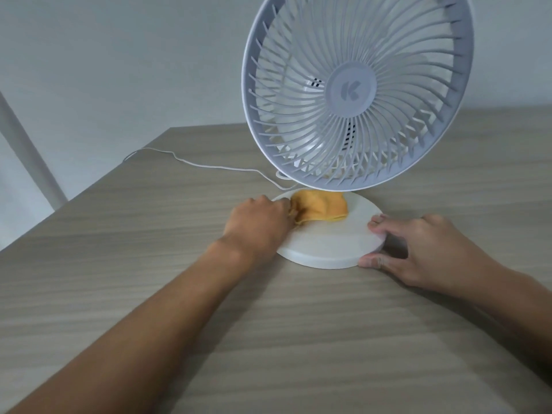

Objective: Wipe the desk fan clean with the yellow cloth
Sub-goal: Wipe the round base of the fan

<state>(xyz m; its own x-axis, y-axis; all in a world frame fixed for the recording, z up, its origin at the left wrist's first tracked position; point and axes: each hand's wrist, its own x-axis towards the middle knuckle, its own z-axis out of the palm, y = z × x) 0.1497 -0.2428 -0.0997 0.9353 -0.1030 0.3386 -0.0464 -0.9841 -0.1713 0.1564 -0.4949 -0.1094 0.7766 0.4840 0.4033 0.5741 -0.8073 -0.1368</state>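
A white desk fan stands on the wooden table, its round grille tilted toward me above a flat round base. A bunched yellow cloth lies on the back of the base, under the grille. My left hand rests at the base's left edge with its fingers closed on the cloth's left end. My right hand pinches the base's right rim between thumb and fingers. The fan's stem is hidden behind the grille.
A thin white cable runs from behind the fan leftward across the wooden table to its far left edge. A plain wall rises behind. A pale post stands off the table's left side.
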